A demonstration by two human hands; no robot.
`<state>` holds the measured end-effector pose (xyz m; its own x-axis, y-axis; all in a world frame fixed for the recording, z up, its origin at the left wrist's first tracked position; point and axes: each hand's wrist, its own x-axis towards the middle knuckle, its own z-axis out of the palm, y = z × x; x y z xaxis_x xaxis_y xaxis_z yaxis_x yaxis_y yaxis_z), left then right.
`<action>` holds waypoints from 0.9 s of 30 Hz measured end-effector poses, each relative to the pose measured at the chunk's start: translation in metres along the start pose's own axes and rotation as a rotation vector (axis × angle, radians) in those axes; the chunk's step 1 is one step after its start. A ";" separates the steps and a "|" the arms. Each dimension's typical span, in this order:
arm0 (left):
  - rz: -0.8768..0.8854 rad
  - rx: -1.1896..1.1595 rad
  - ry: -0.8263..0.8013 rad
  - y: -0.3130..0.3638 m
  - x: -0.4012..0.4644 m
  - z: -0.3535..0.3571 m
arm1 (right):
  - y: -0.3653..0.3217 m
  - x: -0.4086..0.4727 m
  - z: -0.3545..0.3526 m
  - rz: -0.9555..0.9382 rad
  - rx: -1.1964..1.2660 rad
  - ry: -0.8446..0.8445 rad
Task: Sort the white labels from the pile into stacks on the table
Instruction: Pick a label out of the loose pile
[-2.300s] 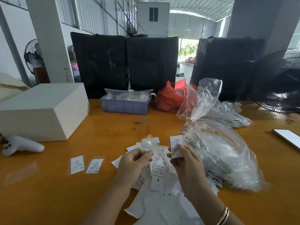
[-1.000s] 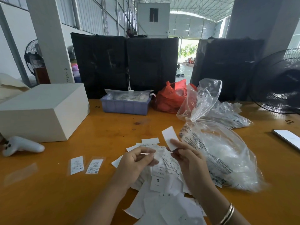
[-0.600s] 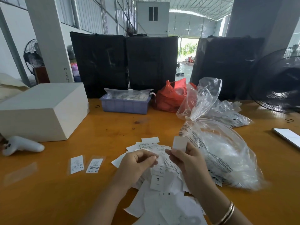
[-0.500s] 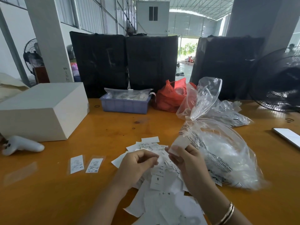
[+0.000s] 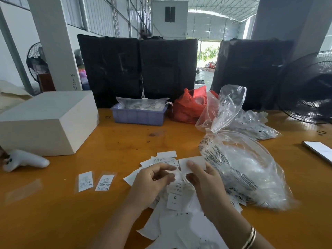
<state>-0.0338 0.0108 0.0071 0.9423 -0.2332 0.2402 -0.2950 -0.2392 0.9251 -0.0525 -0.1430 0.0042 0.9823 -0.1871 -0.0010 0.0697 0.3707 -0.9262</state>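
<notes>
A loose pile of white labels [image 5: 175, 200] lies on the orange table [image 5: 116, 144] in front of me. My right hand [image 5: 204, 184] pinches one blank-sided white label [image 5: 196, 162] just above the pile. My left hand [image 5: 152, 182] hovers over the pile's left side with its fingers curled toward the same spot; whether it holds a label is hidden. Two labels in clear sleeves lie flat side by side to the left, the left sleeved label [image 5: 85, 180] and the right sleeved label [image 5: 104, 182], marked XS.
A large clear plastic bag [image 5: 248, 169] sits right of the pile. A white box [image 5: 46, 121] and a white controller [image 5: 25, 159] are at the left. A blue bin [image 5: 138, 115], a red bag [image 5: 190, 106], a fan [image 5: 309, 90] and a phone [image 5: 318, 150] stand further back.
My right hand has turned its label from printed side to blank side and lowered it toward the left hand. The left hand has stayed over the pile.
</notes>
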 end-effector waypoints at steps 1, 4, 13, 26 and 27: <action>0.008 -0.006 0.004 0.000 0.000 0.000 | 0.000 -0.001 0.001 -0.003 -0.013 0.012; 0.031 -0.009 0.012 -0.002 0.000 0.001 | 0.003 -0.002 0.004 -0.009 -0.086 0.052; 0.024 0.028 0.021 -0.005 0.001 0.002 | 0.000 -0.007 0.007 -0.048 -0.140 0.064; -0.027 -0.132 0.060 -0.002 0.002 -0.003 | -0.012 0.003 -0.009 -0.090 -0.386 -0.050; -0.028 -0.137 0.060 -0.002 0.002 -0.003 | -0.014 0.002 -0.009 -0.105 -0.396 -0.070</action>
<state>-0.0308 0.0138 0.0069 0.9590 -0.1702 0.2267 -0.2475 -0.1131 0.9623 -0.0529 -0.1571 0.0132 0.9839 -0.1378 0.1138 0.1109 -0.0284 -0.9934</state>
